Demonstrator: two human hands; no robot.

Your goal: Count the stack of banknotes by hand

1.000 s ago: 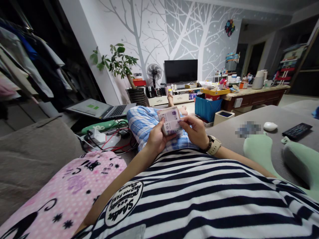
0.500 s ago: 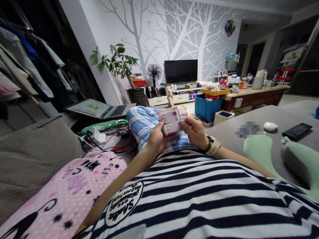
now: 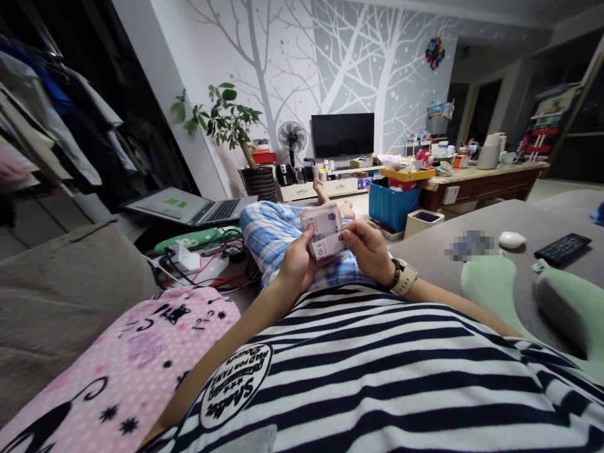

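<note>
Clamping a stack of banknotes [image 3: 323,221] between thumb and fingers, the left hand [image 3: 297,261] in the head view holds it tilted above the lap, over blue plaid trousers [image 3: 264,233]. The right hand [image 3: 368,248] pinches the right edge of the notes, thumb and fingers together on the paper. A beige watch [image 3: 406,278] and a dark bracelet [image 3: 395,273] circle the right wrist.

The grey sofa [image 3: 431,242] spreads to the right, bearing a white mouse [image 3: 512,240], a black remote [image 3: 562,249] and a pale green cushion [image 3: 488,280]; a pixelated patch [image 3: 469,245] hides what lies beside the mouse. At left, an open laptop [image 3: 167,204] sits near tangled cables [image 3: 238,267], and a pink blanket [image 3: 155,340] lies beside the left forearm.

Beyond the lap, a black television [image 3: 343,135] faces the room before a wall [image 3: 410,75] painted with bare trees; a fan [image 3: 292,135] and a potted plant [image 3: 231,110] are to its left. A blue bin [image 3: 394,204] stands beside a cluttered table [image 3: 481,192], and clothes [image 3: 51,107] hang at far left
</note>
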